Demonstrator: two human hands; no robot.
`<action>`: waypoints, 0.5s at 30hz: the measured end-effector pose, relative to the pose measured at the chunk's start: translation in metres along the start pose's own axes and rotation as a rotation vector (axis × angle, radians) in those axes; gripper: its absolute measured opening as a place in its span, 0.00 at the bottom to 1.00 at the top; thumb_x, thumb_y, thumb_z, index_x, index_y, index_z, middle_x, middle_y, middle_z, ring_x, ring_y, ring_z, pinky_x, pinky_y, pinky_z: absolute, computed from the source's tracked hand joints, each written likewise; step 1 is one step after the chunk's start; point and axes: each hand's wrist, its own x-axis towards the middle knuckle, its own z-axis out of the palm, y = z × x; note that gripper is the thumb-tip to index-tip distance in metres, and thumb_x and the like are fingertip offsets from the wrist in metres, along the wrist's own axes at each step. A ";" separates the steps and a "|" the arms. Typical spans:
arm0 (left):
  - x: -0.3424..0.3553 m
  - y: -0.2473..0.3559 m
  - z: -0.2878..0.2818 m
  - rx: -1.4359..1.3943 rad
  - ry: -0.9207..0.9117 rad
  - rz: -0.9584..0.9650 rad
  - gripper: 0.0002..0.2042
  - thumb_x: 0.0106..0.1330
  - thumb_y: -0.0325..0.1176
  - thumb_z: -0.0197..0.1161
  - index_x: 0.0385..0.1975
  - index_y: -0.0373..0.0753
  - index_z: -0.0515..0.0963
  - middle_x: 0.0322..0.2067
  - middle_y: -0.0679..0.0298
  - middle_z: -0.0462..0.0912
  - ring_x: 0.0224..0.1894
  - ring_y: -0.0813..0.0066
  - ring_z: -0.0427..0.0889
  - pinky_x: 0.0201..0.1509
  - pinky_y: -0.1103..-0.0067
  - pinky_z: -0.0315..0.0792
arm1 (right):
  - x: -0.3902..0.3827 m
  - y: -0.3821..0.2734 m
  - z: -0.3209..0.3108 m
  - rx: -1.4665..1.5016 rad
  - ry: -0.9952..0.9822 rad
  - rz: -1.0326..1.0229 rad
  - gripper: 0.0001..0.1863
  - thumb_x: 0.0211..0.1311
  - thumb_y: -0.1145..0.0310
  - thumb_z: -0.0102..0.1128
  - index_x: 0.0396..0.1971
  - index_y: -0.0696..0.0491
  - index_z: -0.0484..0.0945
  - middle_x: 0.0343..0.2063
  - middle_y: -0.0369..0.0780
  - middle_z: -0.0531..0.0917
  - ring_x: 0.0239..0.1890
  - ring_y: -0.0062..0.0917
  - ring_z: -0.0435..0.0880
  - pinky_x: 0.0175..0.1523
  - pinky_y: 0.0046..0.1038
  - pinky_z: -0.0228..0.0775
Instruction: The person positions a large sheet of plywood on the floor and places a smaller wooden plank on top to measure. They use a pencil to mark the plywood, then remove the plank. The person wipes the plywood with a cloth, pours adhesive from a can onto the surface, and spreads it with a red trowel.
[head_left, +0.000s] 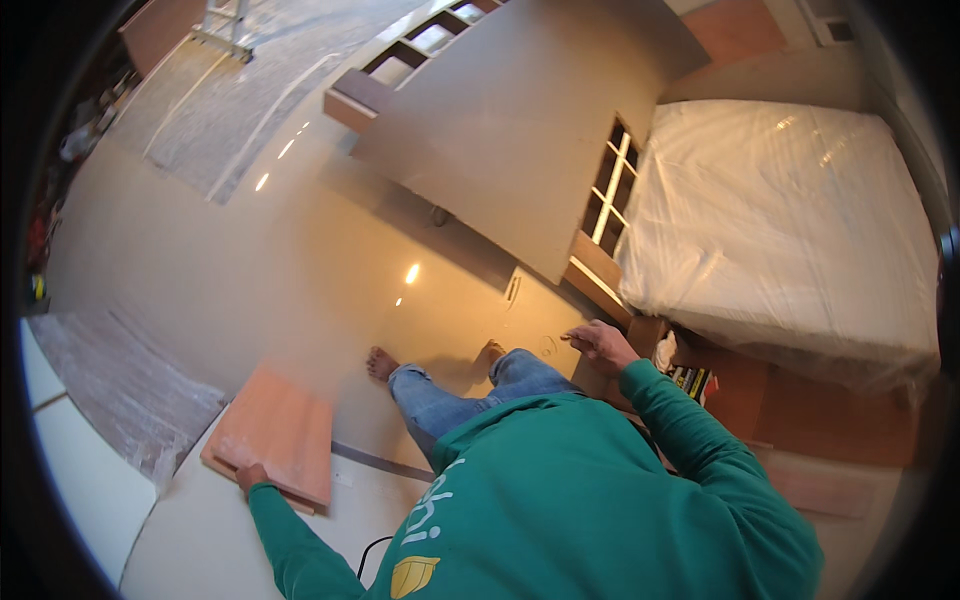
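My left hand (252, 476) is at the near edge of a flat orange-brown wooden board (285, 425), its fingers closed on that edge. The board lies at the lower left, with a second layer showing under its near edge. My right hand (600, 345) hangs over the floor to the right of my knees. Its fingers are curled and pinched together near a small dark tip; what they hold, if anything, is too small to name.
A large grey-brown panel (500, 120) lies over a slatted frame (612, 190) ahead. To the right is a plastic-wrapped mattress (780, 210). Small boxed items (690, 380) sit near my right forearm. A ladder foot (225, 40) stands at the far left, and a greyish sheet (130, 385) lies left.
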 end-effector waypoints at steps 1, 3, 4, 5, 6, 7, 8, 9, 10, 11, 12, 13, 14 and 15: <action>-0.001 0.006 -0.001 0.050 -0.008 -0.014 0.14 0.55 0.26 0.61 0.40 0.23 0.77 0.40 0.39 0.83 0.42 0.44 0.85 0.46 0.60 0.82 | -0.002 -0.005 -0.009 0.006 0.033 0.001 0.17 0.64 0.79 0.49 0.49 0.53 0.80 0.34 0.46 0.82 0.38 0.43 0.81 0.45 0.35 0.75; -0.003 0.012 -0.004 0.131 -0.061 -0.069 0.15 0.56 0.26 0.60 0.42 0.24 0.77 0.42 0.40 0.83 0.43 0.44 0.85 0.48 0.60 0.81 | -0.007 0.001 -0.024 0.178 0.129 0.031 0.19 0.63 0.81 0.53 0.53 0.53 0.80 0.35 0.42 0.83 0.39 0.36 0.83 0.47 0.30 0.75; -0.007 0.021 -0.005 0.174 -0.087 -0.079 0.15 0.56 0.26 0.59 0.43 0.25 0.77 0.43 0.40 0.83 0.44 0.43 0.84 0.49 0.60 0.81 | -0.012 0.007 -0.029 0.270 0.181 0.051 0.20 0.63 0.82 0.55 0.54 0.53 0.79 0.36 0.40 0.83 0.40 0.32 0.84 0.48 0.28 0.75; -0.011 0.024 -0.011 0.207 -0.106 -0.095 0.16 0.57 0.26 0.59 0.44 0.26 0.77 0.45 0.41 0.83 0.45 0.43 0.84 0.50 0.59 0.80 | -0.014 0.011 -0.035 0.485 0.279 0.101 0.20 0.64 0.82 0.56 0.55 0.54 0.78 0.37 0.38 0.83 0.42 0.27 0.83 0.50 0.26 0.75; -0.017 0.027 -0.011 0.233 -0.122 -0.104 0.16 0.57 0.26 0.58 0.45 0.26 0.77 0.46 0.42 0.82 0.46 0.43 0.84 0.51 0.59 0.80 | -0.016 0.014 -0.041 0.699 0.378 0.153 0.19 0.65 0.81 0.58 0.56 0.55 0.77 0.39 0.36 0.83 0.44 0.23 0.83 0.52 0.25 0.76; -0.023 0.032 -0.016 0.262 -0.123 -0.096 0.16 0.58 0.26 0.58 0.46 0.27 0.77 0.47 0.42 0.82 0.47 0.43 0.84 0.52 0.59 0.79 | -0.020 0.006 -0.058 0.705 0.457 0.222 0.18 0.66 0.80 0.58 0.55 0.56 0.77 0.40 0.36 0.83 0.45 0.22 0.83 0.53 0.25 0.76; -0.030 0.029 -0.022 0.263 -0.121 -0.096 0.17 0.58 0.26 0.57 0.47 0.27 0.77 0.49 0.43 0.82 0.48 0.43 0.84 0.53 0.59 0.79 | -0.023 -0.015 -0.087 0.711 0.531 0.280 0.16 0.68 0.79 0.57 0.55 0.58 0.76 0.41 0.36 0.83 0.46 0.21 0.82 0.54 0.25 0.76; -0.035 0.026 -0.030 0.251 -0.101 -0.083 0.16 0.59 0.26 0.58 0.47 0.28 0.77 0.48 0.43 0.82 0.48 0.43 0.83 0.53 0.58 0.79 | -0.023 -0.037 -0.113 0.569 0.638 0.265 0.11 0.72 0.75 0.55 0.51 0.59 0.74 0.39 0.38 0.84 0.45 0.21 0.83 0.54 0.25 0.76; -0.039 0.026 -0.034 0.243 -0.090 -0.063 0.15 0.60 0.26 0.58 0.47 0.29 0.78 0.48 0.44 0.82 0.49 0.43 0.83 0.53 0.58 0.78 | -0.027 -0.049 -0.134 0.649 0.721 0.179 0.07 0.72 0.75 0.55 0.46 0.58 0.74 0.39 0.39 0.84 0.44 0.21 0.83 0.53 0.25 0.76; -0.048 0.028 -0.034 0.230 -0.091 -0.042 0.15 0.61 0.26 0.58 0.46 0.29 0.78 0.48 0.44 0.83 0.49 0.42 0.82 0.53 0.57 0.78 | -0.035 -0.045 -0.152 0.667 0.821 0.082 0.07 0.71 0.76 0.54 0.46 0.57 0.72 0.40 0.39 0.84 0.44 0.23 0.84 0.51 0.26 0.77; -0.065 0.038 -0.040 0.253 -0.057 -0.046 0.14 0.61 0.26 0.57 0.45 0.30 0.78 0.47 0.44 0.83 0.49 0.42 0.83 0.53 0.57 0.78 | -0.042 -0.050 -0.169 0.679 0.926 -0.042 0.09 0.71 0.77 0.53 0.48 0.56 0.72 0.42 0.41 0.84 0.45 0.26 0.84 0.51 0.28 0.76; -0.086 0.049 -0.054 0.271 -0.011 -0.059 0.13 0.61 0.26 0.57 0.45 0.30 0.78 0.47 0.44 0.83 0.49 0.42 0.83 0.53 0.57 0.78 | -0.050 -0.074 -0.192 0.666 1.003 -0.125 0.09 0.71 0.75 0.51 0.49 0.55 0.72 0.42 0.43 0.83 0.47 0.29 0.84 0.51 0.31 0.76; -0.097 0.056 -0.065 0.292 0.037 -0.072 0.12 0.61 0.25 0.57 0.44 0.30 0.79 0.46 0.43 0.83 0.49 0.42 0.83 0.52 0.57 0.78 | -0.060 -0.085 -0.210 0.635 1.092 -0.251 0.10 0.73 0.71 0.52 0.50 0.54 0.72 0.44 0.45 0.83 0.47 0.31 0.84 0.51 0.34 0.78; -0.094 0.052 -0.065 0.278 0.048 -0.034 0.12 0.61 0.26 0.57 0.43 0.30 0.79 0.45 0.43 0.83 0.48 0.41 0.83 0.51 0.57 0.78 | -0.069 -0.097 -0.225 0.502 1.258 -0.254 0.11 0.73 0.68 0.52 0.51 0.55 0.73 0.46 0.47 0.83 0.47 0.34 0.85 0.50 0.36 0.80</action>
